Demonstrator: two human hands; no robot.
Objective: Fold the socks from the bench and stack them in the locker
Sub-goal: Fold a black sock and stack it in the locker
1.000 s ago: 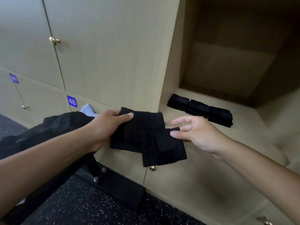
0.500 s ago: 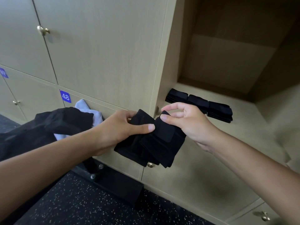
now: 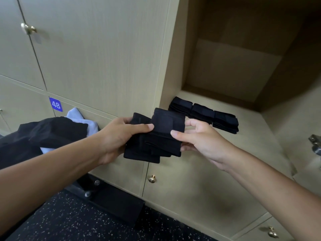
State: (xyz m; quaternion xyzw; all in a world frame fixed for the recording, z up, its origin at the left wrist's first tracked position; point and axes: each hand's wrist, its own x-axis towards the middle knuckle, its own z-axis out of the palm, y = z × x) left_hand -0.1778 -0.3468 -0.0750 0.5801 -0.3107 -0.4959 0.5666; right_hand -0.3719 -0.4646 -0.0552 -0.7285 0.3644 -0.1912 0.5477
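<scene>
A folded black sock bundle point(image 3: 156, 136) hangs in the air in front of the open locker point(image 3: 243, 140). My left hand point(image 3: 119, 136) grips its left side, thumb on top. My right hand point(image 3: 196, 136) pinches its right edge between thumb and fingers. Inside the locker, three folded black sock stacks point(image 3: 203, 114) lie side by side near the front left of the shelf, just behind the bundle. Dark clothing point(image 3: 52, 131) and a white garment point(image 3: 78, 117) lie piled at the left; whatever they rest on is hidden.
Closed locker doors with brass knobs point(image 3: 27, 28) fill the wall to the left; one carries a purple tag 48 point(image 3: 56, 104). Another knob point(image 3: 152, 178) sits below the bundle. A metal latch point(image 3: 315, 143) juts in at the right edge. The floor point(image 3: 69, 223) is dark and speckled.
My right hand closed in on the sock and folded its loose half over; the bundle is now compact and sits higher and further right, nearer the locker opening.
</scene>
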